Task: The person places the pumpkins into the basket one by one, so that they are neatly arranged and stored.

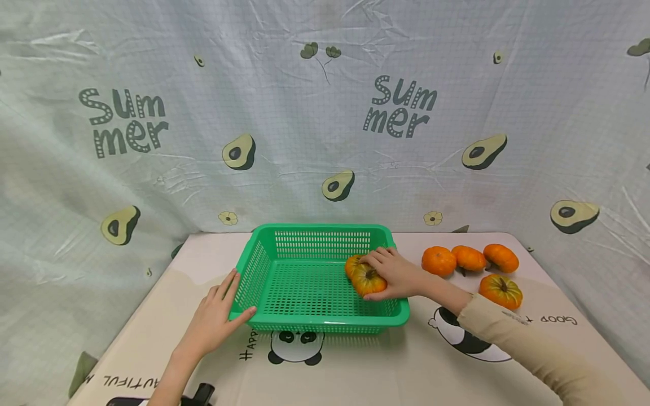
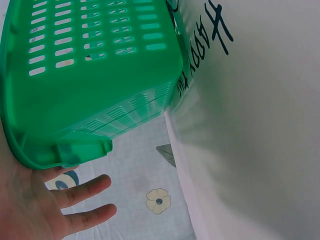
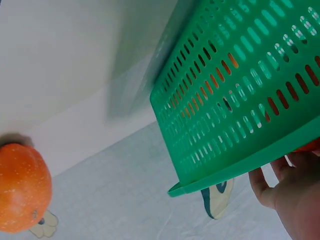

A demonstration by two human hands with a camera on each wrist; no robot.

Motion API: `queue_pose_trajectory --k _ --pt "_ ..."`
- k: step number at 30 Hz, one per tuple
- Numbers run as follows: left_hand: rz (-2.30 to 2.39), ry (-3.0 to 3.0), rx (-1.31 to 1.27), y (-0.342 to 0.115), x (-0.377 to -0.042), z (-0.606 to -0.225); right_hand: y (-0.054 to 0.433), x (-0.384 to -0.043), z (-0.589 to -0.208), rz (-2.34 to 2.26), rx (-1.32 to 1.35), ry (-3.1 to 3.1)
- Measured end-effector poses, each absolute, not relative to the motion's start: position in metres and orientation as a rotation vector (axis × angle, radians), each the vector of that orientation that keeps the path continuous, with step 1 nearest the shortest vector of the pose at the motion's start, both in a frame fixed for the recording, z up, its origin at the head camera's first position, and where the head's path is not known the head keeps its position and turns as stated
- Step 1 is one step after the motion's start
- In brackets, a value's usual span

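Note:
A green plastic basket (image 1: pixel 315 321) with slotted walls stands on the table. At its left front corner my left hand (image 1: pixel 215 313) touches the rim, thumb on the edge. The left wrist view shows that hand's fingers (image 2: pixel 90 215) stretched out straight beside the basket's wall. Reaching over the right rim, my right hand (image 1: pixel 393 273) grips a yellow-orange pumpkin (image 1: pixel 368 281) low inside the basket. Another small pumpkin (image 1: pixel 351 265) sits right behind it, partly covered. In the right wrist view the basket wall hides most of what my right hand (image 3: pixel 300 187) holds.
To the right of the basket lie several small pumpkins, among them an orange one (image 1: pixel 438 261) and a yellow-striped one (image 1: pixel 500 291). A black object (image 1: pixel 203 393) shows at the near left edge. A printed curtain (image 1: pixel 284 113) hangs behind the table.

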State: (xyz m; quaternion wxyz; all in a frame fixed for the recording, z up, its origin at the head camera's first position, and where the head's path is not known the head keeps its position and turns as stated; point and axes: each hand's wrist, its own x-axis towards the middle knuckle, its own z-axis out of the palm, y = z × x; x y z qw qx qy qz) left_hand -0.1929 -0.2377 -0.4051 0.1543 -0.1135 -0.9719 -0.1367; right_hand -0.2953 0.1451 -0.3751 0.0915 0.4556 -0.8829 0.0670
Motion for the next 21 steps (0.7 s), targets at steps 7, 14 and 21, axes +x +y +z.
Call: queue_pose_trajectory --k 7,14,21 --pt "-0.404 -2.786 -0.334 -0.238 -0.192 -0.404 0.139 -0.296 -0.373 0.053 1.427 -2.666" --pt "-0.410 -2.797 -0.325 -0.237 -0.192 -0.404 0.131 -0.299 -0.372 -0.093 1.482 -2.695" --pt "-0.411 -2.805 -0.315 -0.238 -0.193 -0.404 0.126 -0.300 -0.372 -0.117 1.517 -2.732"
